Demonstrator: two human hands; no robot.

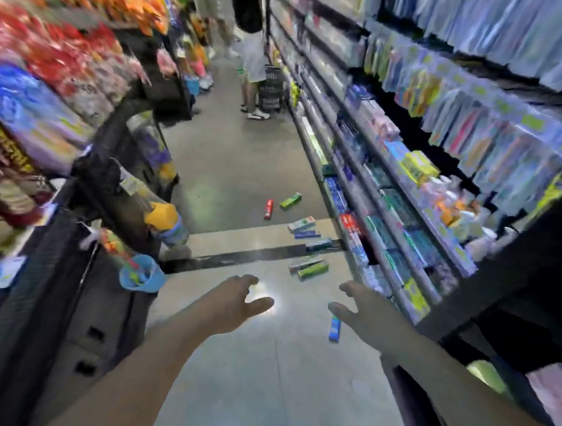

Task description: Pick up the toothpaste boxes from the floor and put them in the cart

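Two bare arms reach forward over a grey shop floor (242,184). The left hand (238,300) is loose with its fingers spread a little, and it holds nothing. The right hand (362,311) is loose and spread too, and it also holds nothing. Just under the right hand's thumb, a blue toothpaste box (334,328) lies on the floor; whether the hand touches it is hard to tell. A bit farther off, close to the shelves on the right, a green box (313,270) lies next to a pale box (303,263). Past a dark stripe (237,259) across the floor there is a small bunch of three more boxes (306,231), white, blue and dark teal. Farther still, near the middle of the aisle, a red box (268,208) and a light green box (290,201) lie near each other. The shelves on the right (389,193) hold many toothpaste packs. The shelves on the left (51,77) hold bright snack bags, all blurry. Far down the aisle a person (254,59) stands beside a dark basket (271,88).
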